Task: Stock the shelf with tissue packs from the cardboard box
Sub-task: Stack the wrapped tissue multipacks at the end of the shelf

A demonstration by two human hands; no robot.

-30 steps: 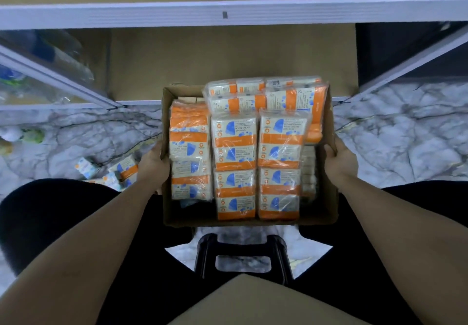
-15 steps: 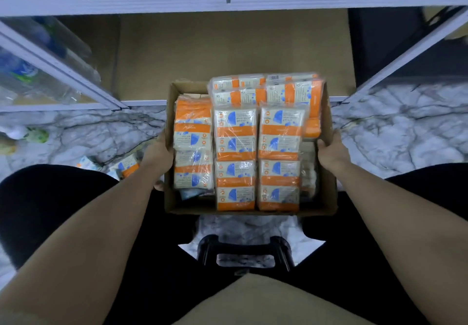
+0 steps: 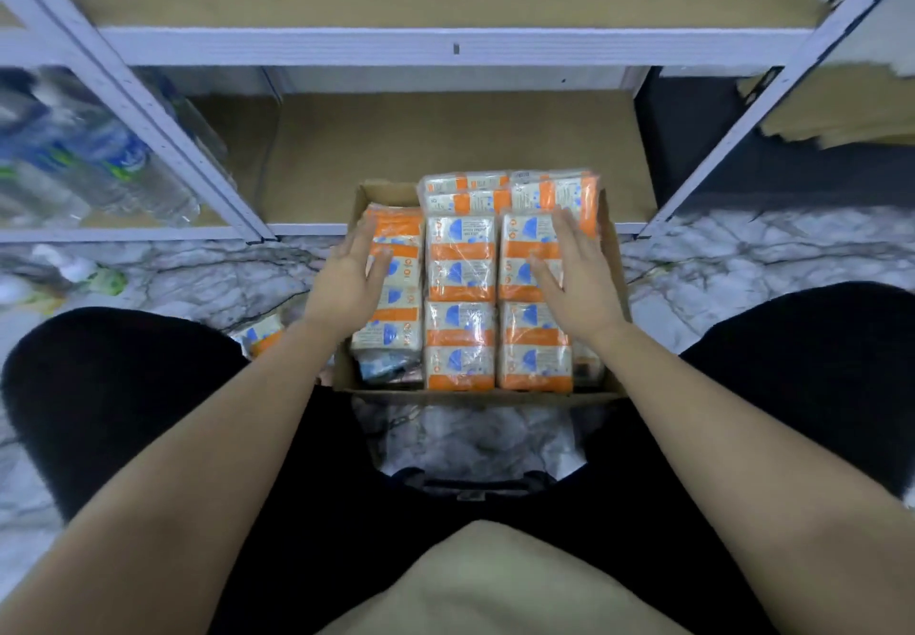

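Cardboard box (image 3: 346, 377) sits on the floor before the shelf (image 3: 445, 149), packed with tissue packs (image 3: 461, 258); you have stocked none, judging by the bare board. Your left hand (image 3: 349, 280) and right hand (image 3: 577, 283) lie flat-fingered over the packs, grasping nothing, with open room between the uprights.

The brown cardboard box (image 3: 349, 382) sits on the floor by the low shelf (image 3: 445, 159), packed full of orange and white tissue packs (image 3: 461, 258).
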